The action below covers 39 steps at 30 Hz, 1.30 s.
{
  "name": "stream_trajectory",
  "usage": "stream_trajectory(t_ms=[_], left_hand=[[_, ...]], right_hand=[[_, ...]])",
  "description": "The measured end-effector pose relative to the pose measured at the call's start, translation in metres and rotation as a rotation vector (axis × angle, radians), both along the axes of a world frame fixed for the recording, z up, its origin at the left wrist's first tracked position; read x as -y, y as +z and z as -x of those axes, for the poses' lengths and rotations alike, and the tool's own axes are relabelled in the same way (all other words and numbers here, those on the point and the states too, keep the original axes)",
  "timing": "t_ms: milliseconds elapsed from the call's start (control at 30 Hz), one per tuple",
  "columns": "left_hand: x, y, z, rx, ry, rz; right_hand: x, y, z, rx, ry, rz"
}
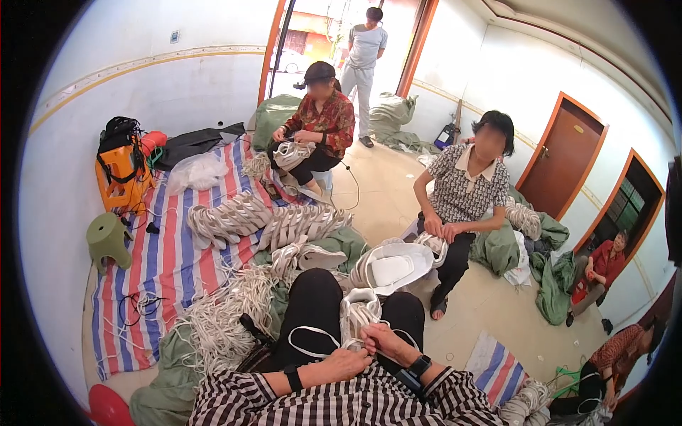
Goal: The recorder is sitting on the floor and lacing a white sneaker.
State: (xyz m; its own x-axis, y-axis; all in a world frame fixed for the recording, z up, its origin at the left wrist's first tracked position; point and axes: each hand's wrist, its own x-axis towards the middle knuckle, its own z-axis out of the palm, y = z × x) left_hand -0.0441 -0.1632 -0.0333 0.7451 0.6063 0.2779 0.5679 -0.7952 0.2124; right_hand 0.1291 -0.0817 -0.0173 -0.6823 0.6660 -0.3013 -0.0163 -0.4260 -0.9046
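Note:
A white and beige shoe upper (pixel 360 309) sits between my knees, its opening pointing away from me. Over its near end my two hands come together. My left hand (pixel 348 364) is closed with the fingertips pinched on a white shoelace (pixel 312 329), which loops out to the left across my thigh. Just right of it, my right hand (pixel 389 343) is also pinched, on lace at the shoe's front. The exact spot between the fingertips is partly hidden. Beyond my knees lies a pale shoe (pixel 398 270), its white sole side showing.
A heap of loose white laces (pixel 231 316) lies left of my legs. Rows of stacked shoe uppers (pixel 231 219) rest on a striped sheet (pixel 170 263), with a green stool (pixel 108 240). Two co-workers (pixel 323 117) (pixel 469 177) sit ahead, handling shoes. Green sacks (pixel 497 248) stand at right.

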Motion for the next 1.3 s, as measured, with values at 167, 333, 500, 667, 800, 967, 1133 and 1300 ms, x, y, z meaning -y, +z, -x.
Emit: stream_trajectory(t_ms=[167,333,500,667,800,967,1133,1300], left_hand=[[0.005,0.006,0.001,-0.001,0.025,-0.057],[0.003,0.009,0.003,0.007,0.0,-0.054],[0.001,0.015,0.006,-0.004,0.004,0.036],[-0.001,0.019,0.002,-0.016,0.022,0.045],[-0.001,0.02,0.002,-0.022,0.028,0.073],[0.001,0.019,0.006,0.013,0.026,0.058],[0.001,0.019,0.005,0.026,0.018,0.036],[-0.001,0.013,0.003,0.017,0.039,0.017]], right_hand=[[0.0,-0.003,0.0,-0.003,0.013,0.015],[-0.001,-0.008,-0.003,-0.018,-0.009,-0.012],[-0.001,-0.006,-0.001,-0.036,-0.006,-0.012],[-0.004,-0.007,-0.004,-0.076,0.023,-0.001],[-0.002,-0.005,-0.003,-0.078,0.017,-0.005],[0.004,-0.001,-0.001,-0.108,0.023,-0.001],[0.0,-0.009,-0.002,-0.092,0.012,0.005],[-0.003,-0.012,-0.003,-0.082,0.007,0.017]])
